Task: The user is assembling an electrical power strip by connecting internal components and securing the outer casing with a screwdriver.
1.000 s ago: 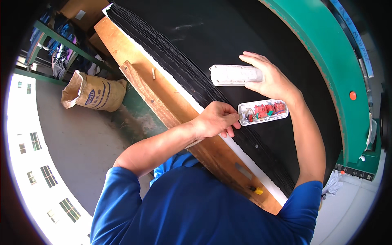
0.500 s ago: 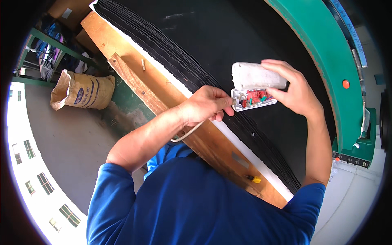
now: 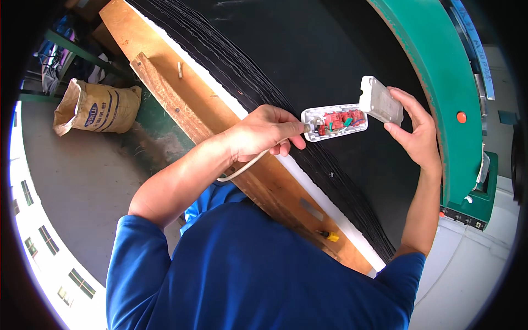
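My left hand is closed on the cord end of an opened white power strip base. A pale cable runs from that end back under my left wrist. Red inner parts and a few coloured wires, one green, lie exposed in the base. Gripped between the thumb and fingers of my right hand is the white power strip cover, tilted at the base's right end. Whether the cover touches the base there, I cannot tell.
Below my hands lie black layered sheets beside a wooden ledge, with a small yellow-and-black tool on it. A green frame with a red button curves along the right. A paper sack stands left on the floor.
My right hand has swung the cover from above the base to its right end and turned it, exposing more of the inside. My left hand keeps its grip on the base.
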`<action>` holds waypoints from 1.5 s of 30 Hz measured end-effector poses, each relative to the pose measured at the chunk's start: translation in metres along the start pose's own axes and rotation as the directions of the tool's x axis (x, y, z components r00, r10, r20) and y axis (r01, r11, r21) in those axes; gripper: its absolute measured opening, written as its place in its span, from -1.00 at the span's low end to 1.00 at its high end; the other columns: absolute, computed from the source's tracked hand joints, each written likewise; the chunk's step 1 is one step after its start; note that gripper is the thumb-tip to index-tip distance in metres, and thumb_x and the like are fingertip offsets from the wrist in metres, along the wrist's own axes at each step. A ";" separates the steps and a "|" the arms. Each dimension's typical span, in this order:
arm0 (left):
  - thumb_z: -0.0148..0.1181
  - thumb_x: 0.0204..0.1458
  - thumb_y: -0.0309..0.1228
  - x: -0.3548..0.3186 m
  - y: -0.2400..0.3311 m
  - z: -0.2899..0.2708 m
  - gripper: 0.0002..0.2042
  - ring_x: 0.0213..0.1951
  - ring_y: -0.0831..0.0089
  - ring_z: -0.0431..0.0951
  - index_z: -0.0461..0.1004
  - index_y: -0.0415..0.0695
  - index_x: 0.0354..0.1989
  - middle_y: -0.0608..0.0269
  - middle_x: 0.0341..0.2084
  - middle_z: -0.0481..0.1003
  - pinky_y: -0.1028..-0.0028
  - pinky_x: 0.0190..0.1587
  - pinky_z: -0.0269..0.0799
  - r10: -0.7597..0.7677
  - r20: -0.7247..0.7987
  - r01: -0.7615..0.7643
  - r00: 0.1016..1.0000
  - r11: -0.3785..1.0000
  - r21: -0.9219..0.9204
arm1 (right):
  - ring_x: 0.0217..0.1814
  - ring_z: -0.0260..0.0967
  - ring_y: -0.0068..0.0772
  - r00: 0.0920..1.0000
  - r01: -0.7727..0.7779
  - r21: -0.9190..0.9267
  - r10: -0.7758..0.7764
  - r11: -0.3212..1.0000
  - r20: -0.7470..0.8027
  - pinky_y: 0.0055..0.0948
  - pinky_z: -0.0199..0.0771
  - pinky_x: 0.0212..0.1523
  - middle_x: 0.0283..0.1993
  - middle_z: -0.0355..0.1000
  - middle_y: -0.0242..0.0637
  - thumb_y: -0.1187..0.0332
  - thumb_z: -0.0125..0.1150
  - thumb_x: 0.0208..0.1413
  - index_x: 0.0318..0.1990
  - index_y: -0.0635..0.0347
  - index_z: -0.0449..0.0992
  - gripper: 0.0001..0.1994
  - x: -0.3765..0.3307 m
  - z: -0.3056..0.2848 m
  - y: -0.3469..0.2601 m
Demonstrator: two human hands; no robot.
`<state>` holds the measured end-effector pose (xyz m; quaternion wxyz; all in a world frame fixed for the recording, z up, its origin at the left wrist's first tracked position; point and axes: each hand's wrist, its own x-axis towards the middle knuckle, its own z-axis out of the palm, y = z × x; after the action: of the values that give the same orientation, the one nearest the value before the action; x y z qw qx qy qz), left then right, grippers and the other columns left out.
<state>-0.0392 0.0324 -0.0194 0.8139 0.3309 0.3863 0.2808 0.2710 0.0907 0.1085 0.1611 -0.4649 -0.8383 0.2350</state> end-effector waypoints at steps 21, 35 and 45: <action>0.38 -0.09 -0.55 0.041 0.011 0.070 -0.71 -0.08 0.18 0.46 0.62 -0.24 -0.12 0.11 -0.18 0.47 0.28 -0.03 0.41 0.748 0.349 -0.449 0.564 -0.076 0.890 | 0.29 0.39 -0.21 0.988 -0.079 0.129 0.095 0.988 -0.120 -0.28 0.30 0.34 0.21 0.45 -0.16 0.57 0.41 -0.08 0.19 0.19 0.48 -0.43 -0.054 0.024 0.039; 0.29 -0.11 -0.61 0.059 0.023 0.074 -0.77 0.12 0.05 0.36 0.53 -0.26 -0.23 0.00 -0.07 0.39 0.17 0.17 0.28 0.625 0.356 -0.415 0.695 -0.056 0.908 | 0.27 0.41 -0.18 0.985 -0.009 0.109 0.028 0.994 -0.169 -0.27 0.35 0.31 0.19 0.46 -0.17 0.60 0.39 -0.07 0.17 0.19 0.49 -0.44 -0.053 0.022 0.047; 0.40 -0.12 -0.57 0.055 0.029 0.055 -0.66 -0.07 0.11 0.47 0.51 -0.24 -0.11 0.02 -0.07 0.42 0.27 0.02 0.43 0.546 0.363 -0.529 0.755 0.180 0.829 | 0.28 0.40 -0.17 0.992 -0.004 0.082 0.014 0.997 -0.123 -0.27 0.36 0.31 0.21 0.45 -0.18 0.60 0.40 -0.08 0.17 0.17 0.48 -0.44 -0.045 0.020 0.033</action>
<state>0.0295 0.0716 0.0048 0.3463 0.8234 0.3381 0.2962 0.3074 0.0623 0.0718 0.2304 -0.4753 -0.8144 0.2404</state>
